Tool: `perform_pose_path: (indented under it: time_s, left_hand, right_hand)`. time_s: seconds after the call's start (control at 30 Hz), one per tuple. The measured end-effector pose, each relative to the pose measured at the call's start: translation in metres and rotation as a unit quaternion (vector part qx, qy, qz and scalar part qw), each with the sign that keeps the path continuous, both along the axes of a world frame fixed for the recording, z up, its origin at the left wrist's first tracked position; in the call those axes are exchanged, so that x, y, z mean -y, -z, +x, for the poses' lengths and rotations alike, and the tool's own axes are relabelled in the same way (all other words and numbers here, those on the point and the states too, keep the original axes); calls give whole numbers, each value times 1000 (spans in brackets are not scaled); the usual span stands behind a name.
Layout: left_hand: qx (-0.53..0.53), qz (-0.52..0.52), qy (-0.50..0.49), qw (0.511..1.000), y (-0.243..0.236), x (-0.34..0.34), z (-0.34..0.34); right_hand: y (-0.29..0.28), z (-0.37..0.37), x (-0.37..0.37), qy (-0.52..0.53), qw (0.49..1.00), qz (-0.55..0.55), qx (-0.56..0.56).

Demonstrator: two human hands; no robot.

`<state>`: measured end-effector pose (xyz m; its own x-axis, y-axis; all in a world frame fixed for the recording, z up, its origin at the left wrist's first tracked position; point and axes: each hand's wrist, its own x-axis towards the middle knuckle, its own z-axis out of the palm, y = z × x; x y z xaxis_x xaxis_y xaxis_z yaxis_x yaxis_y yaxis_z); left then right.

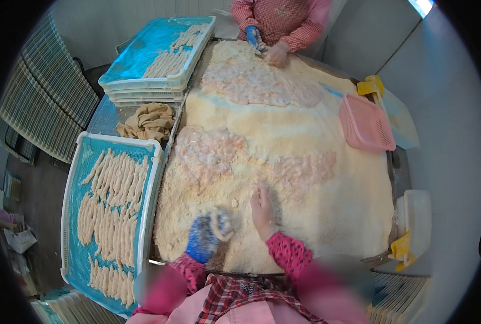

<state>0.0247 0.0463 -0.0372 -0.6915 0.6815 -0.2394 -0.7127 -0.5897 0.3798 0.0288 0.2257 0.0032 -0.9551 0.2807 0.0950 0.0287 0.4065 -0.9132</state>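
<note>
Near edge of the counter (331,73), left of its middle: your left hand (205,235), in a crumb-dusted blue glove. Curved coated strip (219,225) lies across the fingers; whether they pinch it or merely carry it, cannot tell. Your right hand (262,210), bare, lies to its right: fingers straight, pressed together, tips at the crumb layer (348,210), no piece seen in it.

Along the counter's left edge: white-rimmed tray (120,140), blue-lined, three rows of tray strips (111,232). Judgement: a loose hold, or a thin spot in the strip, could break it between counter and tray; crowding the rows could scrape coating off neighbours.

Mid-counter: wet pink heap (205,154) toward the left edge, pink patch (302,170) right of it. Moisture there could clump your crumbs and leave bare spots, especially under your ungloved palm.

Toward the right edge: pink basket (366,124). Beyond the far left: crumpled cloth (149,121), then stacked trays (143,83); cloth fibres could contaminate strips if dragged across. Far edge: co-worker's gloved hand (254,36) and bare hand (277,54), well apart from yours.
</note>
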Motion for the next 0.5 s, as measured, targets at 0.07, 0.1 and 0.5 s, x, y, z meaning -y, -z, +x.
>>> perform_pose_path:
  time_s: [0.07,0.1,0.5]
  left_hand:
    - [97,81,-84,988,-2,25,-12]
    - [72,-32,-194,978,-11,25,-14]
    - [138,13,-113,984,-36,9,-15]
  right_hand:
    - [29,-7,-20,-123,959,250,50]
    - [4,-7,2,-254,906,319,108]
    - [12,77,-89,-22,949,-200,244]
